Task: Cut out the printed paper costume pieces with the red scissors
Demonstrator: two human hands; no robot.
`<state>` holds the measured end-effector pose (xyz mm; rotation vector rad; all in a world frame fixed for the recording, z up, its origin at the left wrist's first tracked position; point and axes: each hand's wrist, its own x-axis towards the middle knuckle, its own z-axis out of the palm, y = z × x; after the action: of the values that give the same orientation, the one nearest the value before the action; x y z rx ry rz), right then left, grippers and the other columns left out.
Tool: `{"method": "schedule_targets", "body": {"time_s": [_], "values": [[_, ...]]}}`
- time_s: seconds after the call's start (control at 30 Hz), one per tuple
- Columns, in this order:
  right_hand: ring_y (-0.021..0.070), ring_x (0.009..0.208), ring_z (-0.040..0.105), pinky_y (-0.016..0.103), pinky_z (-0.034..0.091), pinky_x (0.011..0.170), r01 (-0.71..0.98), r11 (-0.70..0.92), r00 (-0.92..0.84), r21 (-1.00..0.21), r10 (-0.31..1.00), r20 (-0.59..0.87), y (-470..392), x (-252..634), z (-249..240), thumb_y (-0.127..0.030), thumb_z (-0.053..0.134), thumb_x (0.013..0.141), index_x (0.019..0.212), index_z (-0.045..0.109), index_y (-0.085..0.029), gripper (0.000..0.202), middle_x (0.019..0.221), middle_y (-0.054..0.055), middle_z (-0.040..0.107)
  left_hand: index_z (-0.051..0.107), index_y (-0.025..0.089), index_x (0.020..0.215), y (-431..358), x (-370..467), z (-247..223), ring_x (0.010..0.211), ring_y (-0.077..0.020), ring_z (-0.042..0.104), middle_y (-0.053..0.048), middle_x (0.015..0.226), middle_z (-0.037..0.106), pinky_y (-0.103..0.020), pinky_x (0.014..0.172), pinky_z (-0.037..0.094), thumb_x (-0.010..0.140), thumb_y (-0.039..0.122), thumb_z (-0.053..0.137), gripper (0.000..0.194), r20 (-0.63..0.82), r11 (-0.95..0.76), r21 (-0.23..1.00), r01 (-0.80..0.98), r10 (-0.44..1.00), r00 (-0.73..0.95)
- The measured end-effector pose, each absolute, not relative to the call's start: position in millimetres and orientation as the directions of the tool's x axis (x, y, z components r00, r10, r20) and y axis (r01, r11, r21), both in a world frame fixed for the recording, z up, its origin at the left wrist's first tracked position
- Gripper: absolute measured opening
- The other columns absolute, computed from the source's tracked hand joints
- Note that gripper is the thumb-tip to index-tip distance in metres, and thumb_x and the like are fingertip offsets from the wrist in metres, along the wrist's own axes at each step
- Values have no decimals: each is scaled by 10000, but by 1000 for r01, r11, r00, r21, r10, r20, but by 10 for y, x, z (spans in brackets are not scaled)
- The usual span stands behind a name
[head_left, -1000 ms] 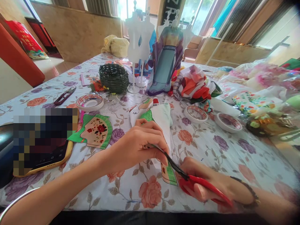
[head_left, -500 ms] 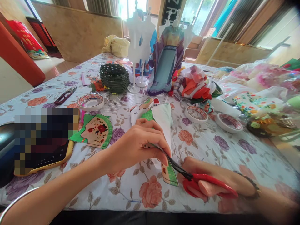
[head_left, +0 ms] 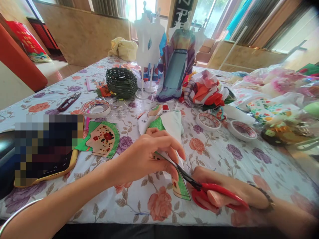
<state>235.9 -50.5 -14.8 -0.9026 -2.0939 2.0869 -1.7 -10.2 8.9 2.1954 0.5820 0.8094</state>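
Observation:
My right hand (head_left: 216, 196) grips red-handled scissors (head_left: 225, 194), whose dark blades reach left to the fabric under my left fingers. My left hand (head_left: 154, 154) is closed on a printed fabric piece (head_left: 182, 190) with a green border and a tan middle; its lower end hangs out below my thumb. Where the blade tips meet the cloth is hidden by my left hand. White and green cloth (head_left: 171, 121) extends beyond my left knuckles. A cut green and tan fabric piece with red flowers (head_left: 103, 137) lies flat to the left.
A phone (head_left: 50, 151) lies at left, near thread snips (head_left: 69, 101) and a tape roll (head_left: 96, 108). Two more rolls, one a tape roll (head_left: 208, 121), lie at right. Behind stand a dark woven basket (head_left: 121, 83), white mannequins (head_left: 143, 43) and a blue-purple dress (head_left: 175, 66).
The scissors and my right hand have shifted slightly left. My left index finger has lifted a little away from my thumb, and the fabric's lower end has moved slightly.

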Motion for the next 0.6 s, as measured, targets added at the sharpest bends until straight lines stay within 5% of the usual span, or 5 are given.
{"method": "schedule_targets", "body": {"time_s": [0.6], "values": [[64, 487, 328, 209, 265, 448, 391, -128, -730, -912, 560, -392, -647, 2378, -158, -847, 378, 769, 574, 369, -193, 682, 546, -38, 360, 710, 211, 785, -29, -37, 78, 945, -143, 591, 31, 813, 701, -301, 940, 403, 790, 137, 745, 82, 278, -561, 806, 188, 639, 717]]}}
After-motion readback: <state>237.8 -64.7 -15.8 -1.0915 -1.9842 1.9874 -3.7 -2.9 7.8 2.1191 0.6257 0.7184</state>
